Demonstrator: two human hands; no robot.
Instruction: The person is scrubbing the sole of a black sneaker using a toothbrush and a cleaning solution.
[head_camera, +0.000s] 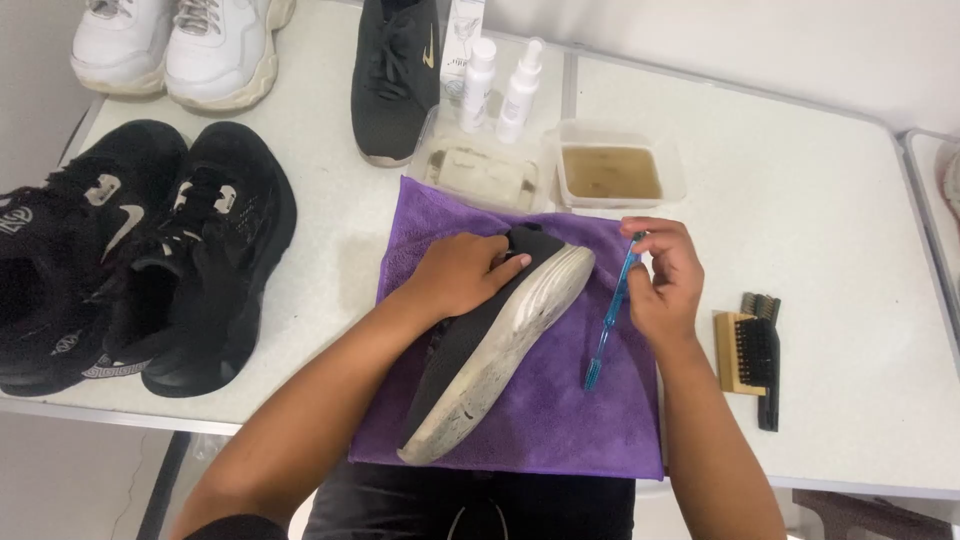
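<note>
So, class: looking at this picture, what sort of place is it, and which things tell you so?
Probably a shoe-cleaning station on a white folding table: pairs of sneakers wait at the side, spray bottles and a tub of murky water stand by, brushes lie ready.

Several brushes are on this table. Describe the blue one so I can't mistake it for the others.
Start at the purple cloth in the middle of the white table. On it lies a black shoe tipped on its side, steadied by the left hand. Just right of its sole, the right hand holds the blue toothbrush: thin, translucent plastic, unlike the wooden and black brushes farther right.
</note>
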